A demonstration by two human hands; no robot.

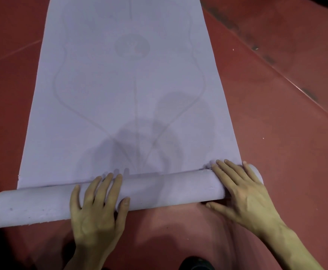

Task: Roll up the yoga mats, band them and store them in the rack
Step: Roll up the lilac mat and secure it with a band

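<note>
A lilac yoga mat (120, 90) lies flat on the red floor and stretches away from me, with faint curved lines and a round emblem printed on it. Its near end is wound into a roll (165, 187) that lies across the view. My left hand (96, 209) presses on the middle of the roll with straight, spread fingers. My right hand (241, 190) lies flat over the roll's right end, fingers straight and reaching onto the flat part, thumb on the floor side.
The red floor (276, 133) surrounds the mat on both sides, with a scuffed seam running diagonally at the right. A dark shoe tip (196, 264) shows at the bottom edge. No rack or band is in view.
</note>
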